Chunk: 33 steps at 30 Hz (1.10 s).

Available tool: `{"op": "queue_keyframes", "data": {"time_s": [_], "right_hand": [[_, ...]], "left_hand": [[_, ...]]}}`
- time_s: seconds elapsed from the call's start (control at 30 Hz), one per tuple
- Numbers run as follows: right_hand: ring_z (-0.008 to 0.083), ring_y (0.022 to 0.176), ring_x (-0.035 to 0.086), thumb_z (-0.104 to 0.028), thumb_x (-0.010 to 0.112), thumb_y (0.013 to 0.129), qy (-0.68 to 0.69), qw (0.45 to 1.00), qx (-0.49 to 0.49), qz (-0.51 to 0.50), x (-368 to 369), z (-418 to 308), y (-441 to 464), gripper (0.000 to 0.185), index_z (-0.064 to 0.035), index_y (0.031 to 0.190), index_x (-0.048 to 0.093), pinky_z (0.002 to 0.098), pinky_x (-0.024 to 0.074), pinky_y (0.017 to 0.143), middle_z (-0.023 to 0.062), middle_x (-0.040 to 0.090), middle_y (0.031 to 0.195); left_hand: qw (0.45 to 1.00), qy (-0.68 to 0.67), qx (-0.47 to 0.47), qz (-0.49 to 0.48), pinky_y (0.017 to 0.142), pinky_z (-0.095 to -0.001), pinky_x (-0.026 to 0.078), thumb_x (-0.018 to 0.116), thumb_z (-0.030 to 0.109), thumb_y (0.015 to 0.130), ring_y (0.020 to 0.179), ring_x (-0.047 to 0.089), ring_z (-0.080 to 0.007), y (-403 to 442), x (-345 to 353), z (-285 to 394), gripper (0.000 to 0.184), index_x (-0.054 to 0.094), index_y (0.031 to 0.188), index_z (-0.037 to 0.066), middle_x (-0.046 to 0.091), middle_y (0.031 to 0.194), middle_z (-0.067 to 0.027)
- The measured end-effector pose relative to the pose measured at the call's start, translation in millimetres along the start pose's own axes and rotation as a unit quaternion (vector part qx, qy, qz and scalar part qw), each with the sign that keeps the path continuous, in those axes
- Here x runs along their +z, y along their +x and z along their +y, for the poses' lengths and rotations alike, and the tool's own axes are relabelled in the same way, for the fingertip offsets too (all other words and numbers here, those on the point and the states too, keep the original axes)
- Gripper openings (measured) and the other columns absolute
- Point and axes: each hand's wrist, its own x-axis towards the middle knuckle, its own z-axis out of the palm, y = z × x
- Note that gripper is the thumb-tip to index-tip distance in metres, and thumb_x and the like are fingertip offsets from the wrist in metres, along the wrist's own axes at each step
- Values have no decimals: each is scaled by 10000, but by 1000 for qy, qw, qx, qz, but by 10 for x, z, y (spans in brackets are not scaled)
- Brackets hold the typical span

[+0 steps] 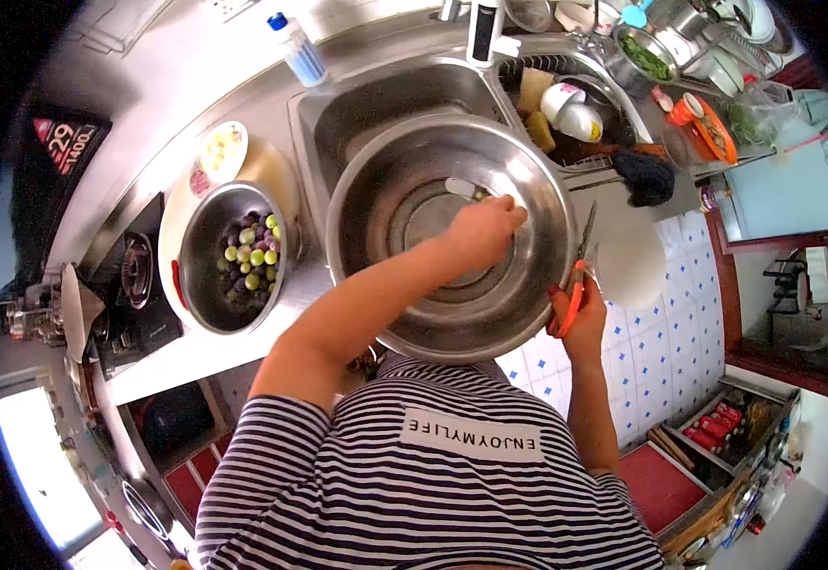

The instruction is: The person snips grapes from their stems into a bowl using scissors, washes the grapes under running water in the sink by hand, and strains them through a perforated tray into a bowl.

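Over the steel basin (pixel 368 214) hangs the left hand (pixel 482 233), grip unclear; orange scissors (pixel 575 296) sit clamped in the right hand (pixel 586 325).

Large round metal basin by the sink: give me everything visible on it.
The large round silvery metal basin is open-topped and roughly level, with a smooth rim, sloping walls and concentric rings in its bottom. Its shiny inside catches glare; whether it holds water is unclear. It overlaps the steel sink; its support is hidden. The left hand reaches in near a small whitish item. The right hand, holding orange-handled scissors, is at its right rim; contact is unclear.
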Motion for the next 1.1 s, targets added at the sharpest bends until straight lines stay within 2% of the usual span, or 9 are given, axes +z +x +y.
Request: {"op": "queue_keyframes", "data": {"time_s": [0.3, 0.47, 0.5, 0.73, 0.8, 0.93, 1.0, 1.07, 1.1], "right_hand": [[160, 737, 595, -129, 679, 762, -36, 999, 4, -5, -37, -37, 44, 467, 61, 1129, 462, 266, 480, 644, 110, 614, 878], [125, 723, 566, -98, 620, 805, 72, 996, 44, -30, -106, 292, 224, 394, 3, 1152, 463, 226, 459, 579, 73, 593, 884], [99, 606, 537, -95, 600, 817, -39, 996, -76, -32, -108, 278, 235, 357, -4, 1136, 468, 212, 437, 505, 62, 589, 831], [88, 387, 433, -96, 596, 800, 10, 998, 28, -58, -106, -2, 216, 305, 11, 1058, 473, 216, 343, 312, 42, 521, 666], [97, 380, 444, -92, 591, 796, -27, 996, -41, -71, -70, 0, 251, 283, 12, 1029, 466, 220, 362, 313, 57, 528, 672], [124, 384, 481, -68, 579, 794, 35, 994, 13, -102, -81, -36, 251, 296, 18, 1040, 438, 239, 377, 315, 85, 535, 708], [127, 385, 489, -60, 575, 795, 36, 995, 7, -96, -81, -84, 241, 275, 8, 1027, 443, 239, 381, 319, 65, 535, 685], [126, 378, 480, -44, 567, 796, 50, 992, 1, -114, -94, -80, 236, 250, -3, 1009, 442, 236, 380, 320, 50, 530, 667], [127, 376, 475, -32, 566, 793, 56, 991, 8, -124, -88, -116, 241, 244, -11, 999, 435, 233, 376, 318, 44, 515, 654]], "left_hand": [[991, 126, -11, -38, 706, -412, 493, 536, 100, 746, 838, 571, -348, 145, 338, -195, 216, 520, 954, 44, 533, 936, -158], [981, 33, -50, 187, 672, -405, 495, 598, 57, 704, 771, 583, -331, -599, -765, -30, 216, 549, 913, 35, 562, 827, -145], [965, 65, -76, 244, 666, -399, 494, 601, 41, 704, 757, 585, -329, -821, -1012, -45, 213, 560, 912, 31, 565, 829, -146], [827, 292, -406, 259, 717, -403, 492, 585, 34, 713, 827, 568, -359, -1987, -1698, -377, 306, 525, 1014, 21, 538, 925, -193], [830, 309, -342, 314, 709, -421, 492, 613, 79, 723, 824, 577, -373, -1985, -1536, -183, 384, 484, 1071, -21, 528, 957, -233], [855, 3, -471, 218, 476, -348, 485, 616, 294, 817, 557, 596, -285, -2068, -768, 191, 392, 524, 983, -49, 606, 694, -164], [737, -388, -532, 154, 447, -287, 457, 582, 438, 833, 543, 589, -202, -1977, -600, 308, 504, 550, 954, -51, 620, 640, -127], [742, -418, -520, 57, 455, -272, 456, 565, 499, 824, 574, 586, -160, -1991, -172, 138, 575, 557, 992, -51, 633, 730, -115], [724, -479, -472, 153, 458, -260, 453, 567, 465, 830, 599, 588, -173, -1864, -119, 320, 547, 557, 1032, -44, 630, 801, -118]]}}
